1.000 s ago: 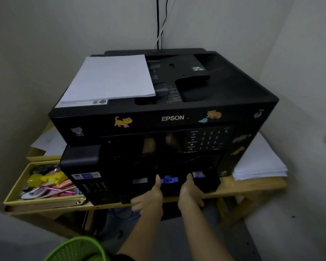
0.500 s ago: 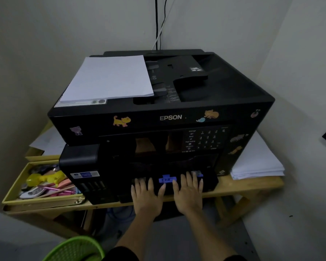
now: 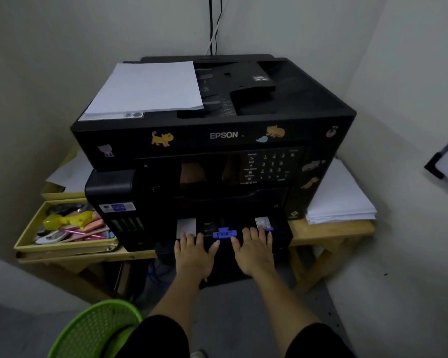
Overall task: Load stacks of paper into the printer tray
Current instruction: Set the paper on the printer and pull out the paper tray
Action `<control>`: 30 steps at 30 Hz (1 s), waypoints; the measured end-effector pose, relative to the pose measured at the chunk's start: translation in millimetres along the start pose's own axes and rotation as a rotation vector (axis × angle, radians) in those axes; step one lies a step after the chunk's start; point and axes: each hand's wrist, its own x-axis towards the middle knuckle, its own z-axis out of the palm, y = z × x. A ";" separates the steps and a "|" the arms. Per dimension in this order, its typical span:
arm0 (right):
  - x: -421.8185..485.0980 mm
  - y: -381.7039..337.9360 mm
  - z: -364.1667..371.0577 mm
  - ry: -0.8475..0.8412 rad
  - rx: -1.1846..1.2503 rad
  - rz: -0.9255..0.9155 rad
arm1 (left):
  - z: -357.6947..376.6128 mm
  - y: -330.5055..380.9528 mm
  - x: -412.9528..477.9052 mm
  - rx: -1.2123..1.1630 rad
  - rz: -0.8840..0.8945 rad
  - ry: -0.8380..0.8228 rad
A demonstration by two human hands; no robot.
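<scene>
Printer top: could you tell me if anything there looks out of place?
Yes: the paper stack rests loose on the printer lid, its right edge overlapping the document feeder; a printed sheet pokes out beneath its front edge.

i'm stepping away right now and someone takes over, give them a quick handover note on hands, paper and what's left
Left hand and right hand: both flat, fingers straight, on the printer tray front, either side of its blue guide.
Top stack lies on the printer; side stack sits on the table right of it.
Done: cannot tell if any paper is in the tray.
Left: load both stacks, push the tray in.
</scene>
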 end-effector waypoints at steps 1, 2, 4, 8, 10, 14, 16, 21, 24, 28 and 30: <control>-3.7 1.1 -0.5 -0.013 -0.007 -0.004 | 0.6 1.0 -3.1 -0.008 -0.010 -0.009; -8.8 1.8 0.2 -0.014 -0.013 -0.006 | 2.4 1.8 -7.5 -0.012 -0.020 -0.008; -22.8 4.1 4.1 -0.004 -0.025 -0.013 | 9.7 2.5 -19.8 -0.006 -0.035 0.011; -49.4 14.9 11.9 0.012 -0.037 -0.038 | 27.3 1.3 -46.6 -0.008 -0.052 0.044; -60.8 19.4 12.4 0.004 -0.037 -0.047 | 31.5 1.2 -58.7 -0.012 -0.059 0.040; -81.4 25.0 12.3 -0.035 -0.025 -0.054 | 35.3 -1.0 -78.2 0.007 -0.061 0.005; -91.7 28.2 12.3 -0.045 -0.026 -0.052 | 38.5 -2.4 -88.6 0.013 -0.054 -0.003; -111.6 30.5 13.4 -0.060 -0.028 -0.033 | 43.2 -7.6 -107.9 0.002 -0.025 -0.001; -124.5 31.4 18.5 -0.052 -0.030 -0.018 | 44.0 -12.1 -119.5 0.025 -0.012 -0.004; -142.1 33.9 24.7 -0.030 -0.032 -0.006 | 48.2 -16.7 -135.7 0.034 0.005 0.001; -150.9 34.6 27.3 -0.027 -0.027 -0.001 | 50.5 -19.0 -143.3 0.031 0.013 0.001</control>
